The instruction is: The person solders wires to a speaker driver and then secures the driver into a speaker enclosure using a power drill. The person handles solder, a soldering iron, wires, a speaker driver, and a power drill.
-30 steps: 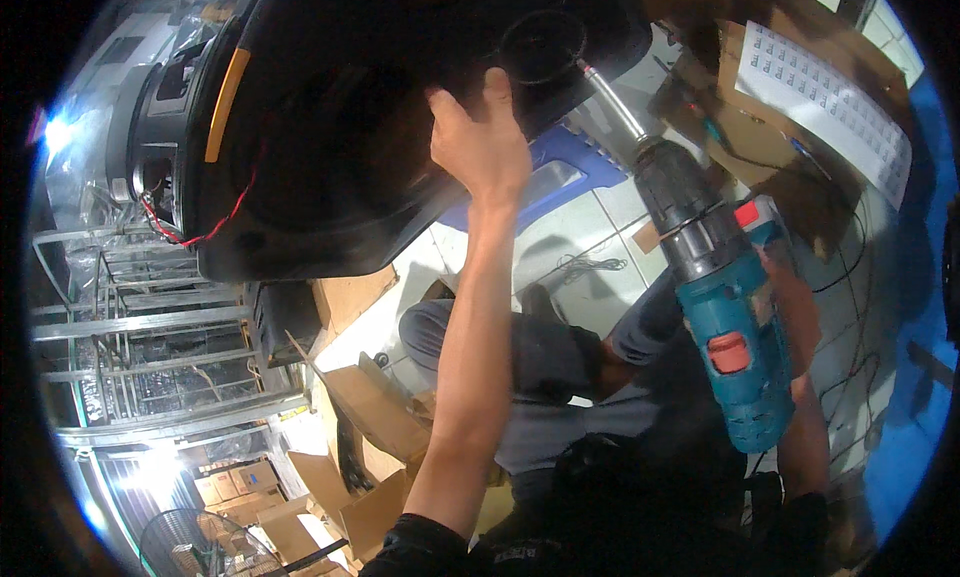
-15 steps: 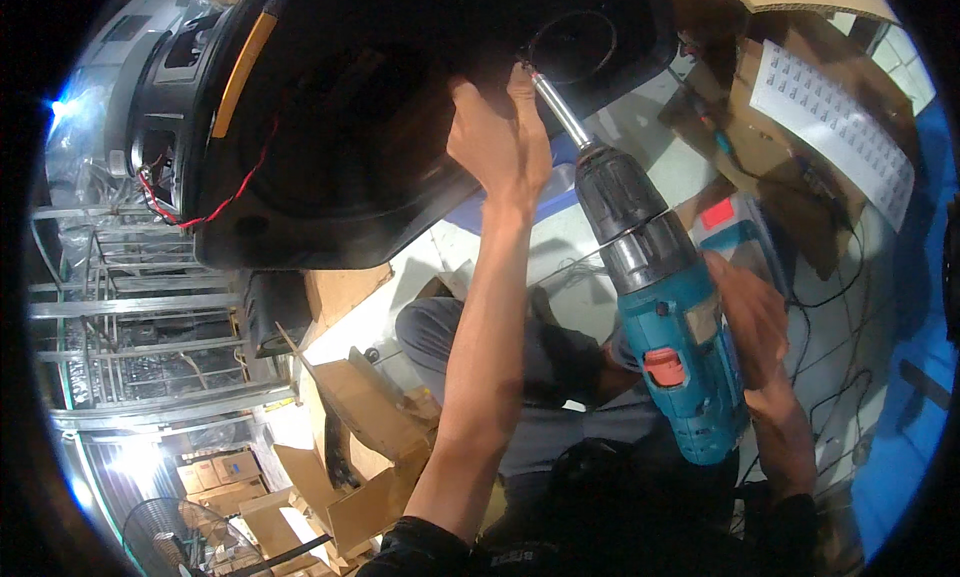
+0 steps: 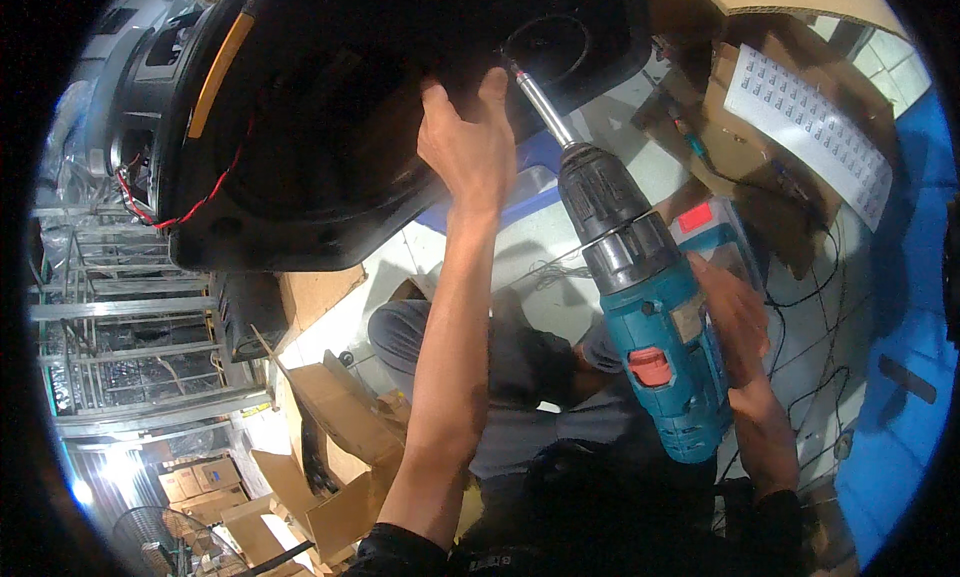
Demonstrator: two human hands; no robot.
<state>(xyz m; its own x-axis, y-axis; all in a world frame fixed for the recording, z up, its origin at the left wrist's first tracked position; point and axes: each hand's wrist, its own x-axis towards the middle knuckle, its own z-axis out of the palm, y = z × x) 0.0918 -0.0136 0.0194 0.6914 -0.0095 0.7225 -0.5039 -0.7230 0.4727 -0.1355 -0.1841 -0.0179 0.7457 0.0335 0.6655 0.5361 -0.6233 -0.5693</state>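
A teal and black cordless drill [image 3: 640,307] lies in the grip of my right hand [image 3: 735,317], its handle mostly hidden behind the body. The drill's long silver bit holder [image 3: 543,107] points up and left at a black speaker cabinet [image 3: 330,197], its tip beside a round ring-shaped opening [image 3: 585,52]. Just left of that tip, my left hand [image 3: 465,152] is held before the cabinet with thumb and forefinger apart. I see nothing between them; its other fingers are partly hidden. Whether the tip touches the cabinet I cannot tell.
At the left, a speaker driver [image 3: 150,107] with red and black wires [image 3: 205,205] adjoins the cabinet. Open cardboard boxes [image 3: 340,417] stand lower left, near a metal rack [image 3: 130,307]. On the right are a label sheet [image 3: 810,127], a soldering iron [image 3: 690,137] and loose cables [image 3: 825,277].
My left thumb has come away from the bit's tip, and the gap between thumb and forefinger is wider. The whole view has shifted slightly, with the drill still in my right hand.
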